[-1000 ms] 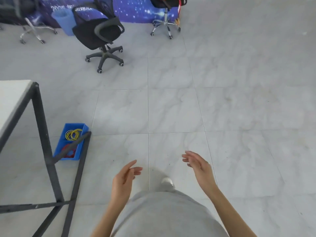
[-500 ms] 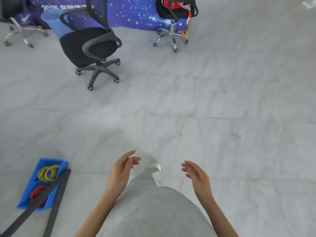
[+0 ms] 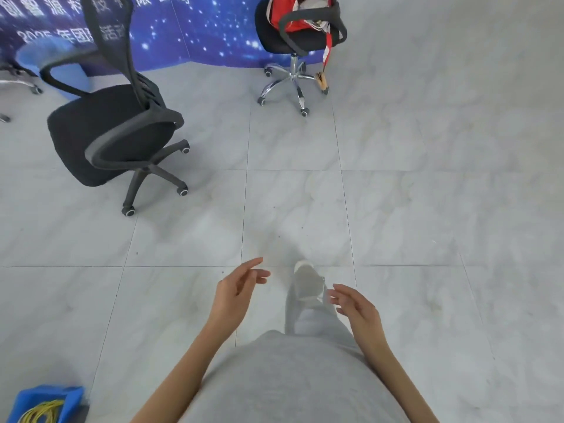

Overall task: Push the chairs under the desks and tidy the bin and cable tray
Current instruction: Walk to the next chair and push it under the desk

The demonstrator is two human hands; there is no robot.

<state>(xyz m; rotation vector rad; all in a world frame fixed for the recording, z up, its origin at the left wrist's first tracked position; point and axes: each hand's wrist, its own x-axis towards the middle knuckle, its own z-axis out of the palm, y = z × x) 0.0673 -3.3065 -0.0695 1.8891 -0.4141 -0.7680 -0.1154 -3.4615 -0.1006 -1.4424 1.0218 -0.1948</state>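
Observation:
A black mesh office chair point(image 3: 106, 135) on castors stands on the tiled floor at the upper left, its seat facing left. A second chair point(image 3: 297, 35) with a chrome base stands at the top centre with a red and white bag on its seat. A blue bin point(image 3: 52, 68) stands behind the black chair. At the bottom left corner lies a blue cable tray point(image 3: 45, 404) holding yellow cables. My left hand point(image 3: 238, 291) and my right hand point(image 3: 355, 306) hang in front of me with relaxed fingers, holding nothing and touching nothing.
A dark blue starry banner point(image 3: 183, 29) with white characters runs along the back. The chrome base of another chair point(image 3: 18, 83) shows at the far left edge. My grey trouser leg and white shoe point(image 3: 306, 282) step forward on the grey marble tiles.
I have walked forward: both chairs and the bin have come closer, the desk frame has left the view, and the blue tray has slid to the bottom left corner. Both hands stay empty.

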